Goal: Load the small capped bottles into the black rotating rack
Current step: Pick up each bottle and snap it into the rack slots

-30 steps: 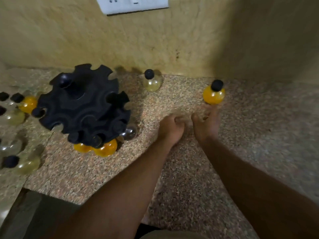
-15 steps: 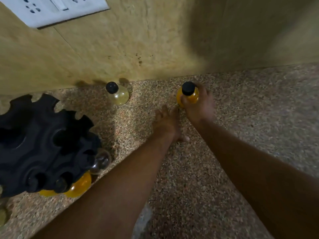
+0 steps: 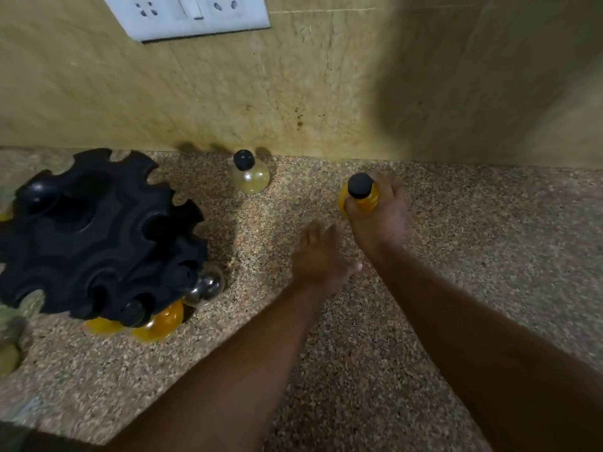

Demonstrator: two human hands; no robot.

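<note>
My right hand (image 3: 380,220) is wrapped around a small orange bottle (image 3: 365,199) with a black cap, standing on the counter near the wall. My left hand (image 3: 318,256) hovers just left of it, fingers apart, holding nothing. A pale yellow bottle (image 3: 251,176) with a black cap stands by the wall, further left. The black rotating rack (image 3: 98,236) sits at the left. It holds orange bottles (image 3: 160,324) and a clear bottle (image 3: 205,287) in its lower front slots.
The speckled granite counter (image 3: 456,256) meets a beige tiled wall with a white switch plate (image 3: 195,14) at the top. Pale bottles (image 3: 8,353) lie at the far left edge. The counter's front edge (image 3: 49,429) runs along the bottom left.
My right hand reached forward and closed around the orange bottle. My left hand opened and slid toward the left. The camera view shifted, putting the rack further left.
</note>
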